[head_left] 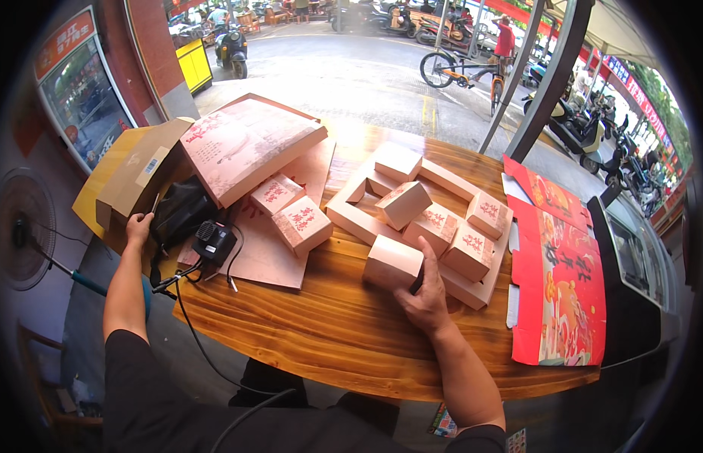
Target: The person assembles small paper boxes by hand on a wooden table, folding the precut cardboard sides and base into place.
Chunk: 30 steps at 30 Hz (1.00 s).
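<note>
Black, soft-looking cloth (177, 408) covers the person at the near edge, and two bare arms reach over the shiny wood table (321, 340), which has dark wavy stripes. On the right, the right hand (424, 294) pinches the right end of a small pink box (390, 261) between thumb and fingers. This box has a smooth, plain side facing up, and it is at the near side of a pale pink tray (354, 220) with thick, straight walls. Five more small boxes (470, 249) are in or on the tray, one tipped at a slant. The left hand (140, 226) has bent fingers by a brown cardboard box (132, 175) and a crinkly black bag (179, 213); I cannot tell if it pinches anything. To the right of that bag, a big, flat pink box (253, 145) leans near two little block-shaped boxes (301, 225). Flat red cardboard (529, 302) lies far right.
</note>
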### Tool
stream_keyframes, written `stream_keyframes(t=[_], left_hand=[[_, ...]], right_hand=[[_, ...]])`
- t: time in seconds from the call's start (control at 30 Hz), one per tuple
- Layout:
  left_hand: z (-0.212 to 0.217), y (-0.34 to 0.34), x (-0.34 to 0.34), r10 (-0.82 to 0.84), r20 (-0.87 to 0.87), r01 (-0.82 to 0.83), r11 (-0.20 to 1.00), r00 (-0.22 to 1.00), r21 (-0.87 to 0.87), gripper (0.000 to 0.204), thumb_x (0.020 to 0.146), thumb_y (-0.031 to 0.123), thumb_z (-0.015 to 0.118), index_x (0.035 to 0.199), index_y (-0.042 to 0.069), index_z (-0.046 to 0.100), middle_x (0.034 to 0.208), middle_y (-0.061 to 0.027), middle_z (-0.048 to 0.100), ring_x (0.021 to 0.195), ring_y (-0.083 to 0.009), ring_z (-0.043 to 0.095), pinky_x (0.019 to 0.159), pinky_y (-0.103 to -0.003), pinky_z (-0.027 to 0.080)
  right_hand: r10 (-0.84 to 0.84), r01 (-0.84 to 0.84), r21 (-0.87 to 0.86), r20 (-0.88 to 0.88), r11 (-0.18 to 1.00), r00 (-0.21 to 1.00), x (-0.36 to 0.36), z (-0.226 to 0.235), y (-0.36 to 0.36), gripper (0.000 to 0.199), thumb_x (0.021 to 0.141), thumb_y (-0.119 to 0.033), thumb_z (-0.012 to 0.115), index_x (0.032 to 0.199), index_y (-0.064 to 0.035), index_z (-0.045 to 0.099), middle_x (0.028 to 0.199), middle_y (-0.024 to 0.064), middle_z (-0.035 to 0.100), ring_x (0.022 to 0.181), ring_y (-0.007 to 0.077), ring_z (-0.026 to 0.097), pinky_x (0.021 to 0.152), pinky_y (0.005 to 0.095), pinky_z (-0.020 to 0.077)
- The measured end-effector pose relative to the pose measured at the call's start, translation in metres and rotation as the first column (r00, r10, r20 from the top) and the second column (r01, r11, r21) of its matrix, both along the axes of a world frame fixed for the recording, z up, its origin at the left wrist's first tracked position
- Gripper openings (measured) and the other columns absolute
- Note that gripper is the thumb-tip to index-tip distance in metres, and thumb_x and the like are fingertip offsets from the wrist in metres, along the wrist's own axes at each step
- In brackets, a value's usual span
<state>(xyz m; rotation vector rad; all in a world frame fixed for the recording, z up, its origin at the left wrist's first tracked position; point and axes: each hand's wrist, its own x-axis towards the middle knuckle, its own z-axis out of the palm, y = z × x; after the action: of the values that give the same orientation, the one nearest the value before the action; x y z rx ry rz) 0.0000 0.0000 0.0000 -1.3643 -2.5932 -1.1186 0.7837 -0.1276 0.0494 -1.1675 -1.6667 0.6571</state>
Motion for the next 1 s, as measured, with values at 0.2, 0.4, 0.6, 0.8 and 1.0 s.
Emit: stream_keyframes(t=[0.2, 0.4, 0.6, 0.8, 1.0], left_hand=[[-0.011, 0.0, -0.008, 0.152, 0.006, -0.151, 0.988, 0.988, -0.044, 0.057, 0.073, 0.038, 0.08, 0.114, -0.001, 0.067, 0.111, -0.021, 0.069, 0.104, -0.0295, 0.066, 0.091, -0.037, 0.051], [-0.017, -0.017, 0.016, 0.068, -0.186, -0.097, 0.984, 0.98, -0.149, 0.054, 0.075, 0.028, 0.077, 0.122, 0.005, 0.063, 0.119, -0.0192, 0.066, 0.113, -0.0337, 0.063, 0.097, -0.04, 0.049], [-0.009, -0.044, 0.015, -0.017, -0.23, -0.007, 0.995, 0.973, -0.101, 0.052, 0.079, 0.026, 0.075, 0.124, 0.004, 0.061, 0.119, -0.0192, 0.066, 0.113, -0.0344, 0.062, 0.097, -0.04, 0.049], [0.03, -0.106, 0.079, -0.164, -0.126, 0.179, 0.976, 0.978, 0.124, 0.035, 0.09, 0.02, 0.068, 0.12, 0.003, 0.063, 0.111, -0.0143, 0.069, 0.103, -0.0241, 0.066, 0.089, -0.034, 0.051], [0.128, -0.138, 0.231, -0.433, -0.1, 0.423, 0.76, 0.896, 0.493, 0.021, 0.097, 0.013, 0.061, 0.116, 0.004, 0.064, 0.105, -0.005, 0.067, 0.093, -0.0122, 0.063, 0.082, -0.026, 0.05]], right_hand=[[-0.007, 0.007, 0.005, -0.008, 1.0, 1.0, -0.001, 0.004, -0.002, 0.091, 0.073, -0.009, 0.077, 0.15, -0.0052, 0.028, 0.131, 0.0234, 0.055, 0.122, 0.0367, 0.055, 0.102, 0.039, 0.0441], [-0.042, 0.04, 0.055, 0.044, 0.998, 0.998, 0.0, 0.006, -0.003, 0.089, 0.076, -0.013, 0.078, 0.149, -0.0046, 0.03, 0.129, 0.0237, 0.056, 0.12, 0.0366, 0.057, 0.101, 0.0392, 0.0451], [-0.029, 0.026, 0.058, 0.05, 0.998, 0.998, -0.002, 0.008, -0.002, 0.087, 0.078, -0.019, 0.079, 0.149, -0.004, 0.03, 0.129, 0.0248, 0.056, 0.12, 0.0377, 0.057, 0.101, 0.0399, 0.0453], [-0.059, 0.051, 0.095, 0.077, 0.994, 0.995, 0.001, 0.008, -0.004, 0.087, 0.08, -0.023, 0.079, 0.148, -0.0034, 0.03, 0.128, 0.0252, 0.056, 0.119, 0.0381, 0.057, 0.1, 0.0403, 0.0456], [-0.033, 0.028, 0.091, 0.052, 0.995, 0.998, -0.004, 0.01, -0.005, 0.086, 0.079, -0.02, 0.079, 0.148, -0.0035, 0.03, 0.128, 0.0252, 0.056, 0.12, 0.0375, 0.057, 0.1, 0.0399, 0.0457]])
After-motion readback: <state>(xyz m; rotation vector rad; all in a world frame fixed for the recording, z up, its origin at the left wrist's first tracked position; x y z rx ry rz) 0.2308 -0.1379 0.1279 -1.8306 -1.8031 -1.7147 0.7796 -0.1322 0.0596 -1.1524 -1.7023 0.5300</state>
